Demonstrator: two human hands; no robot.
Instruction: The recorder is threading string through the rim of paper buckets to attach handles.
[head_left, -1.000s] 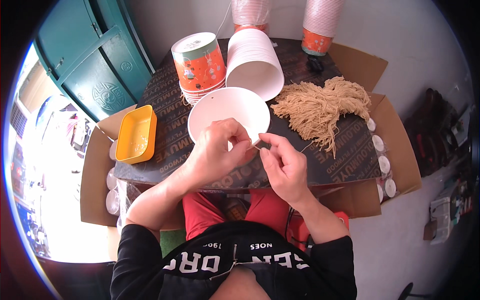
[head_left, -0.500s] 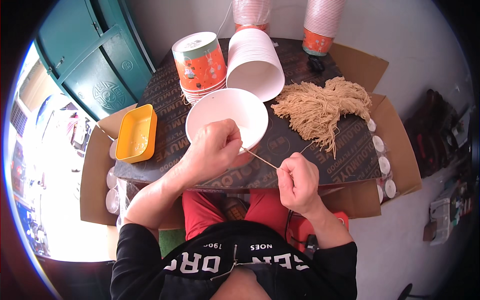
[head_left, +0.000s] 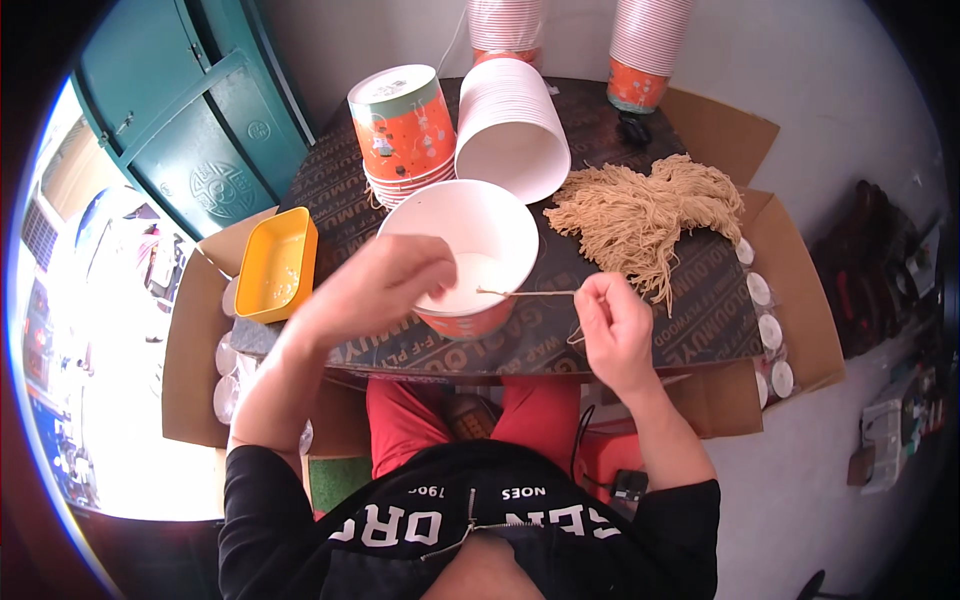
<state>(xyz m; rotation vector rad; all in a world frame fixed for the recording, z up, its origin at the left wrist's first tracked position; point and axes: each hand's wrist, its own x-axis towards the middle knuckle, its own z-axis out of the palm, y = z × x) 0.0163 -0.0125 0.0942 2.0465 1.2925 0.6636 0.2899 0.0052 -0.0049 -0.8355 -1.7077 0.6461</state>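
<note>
A piece of tan string is pinched in my right hand, which is closed in front of the tan bundle of strings. The string stretches left over the near rim of a white-lined paper tub with an orange outside, and a short tail hangs below my fingers. My left hand is over the tub's left rim, apart from the string's left end. It is smeared by motion, its fingers look curled, and anything in them is hidden.
A yellow tray with droplets inside sits at the left. Behind the tub are an upside-down tub stack and a stack lying on its side. Taller tub stacks stand at the back. Open cartons flank the dark tabletop.
My left hand has let go of the string and moved left. My right hand has shifted slightly right and up, and the string now lies nearly level.
</note>
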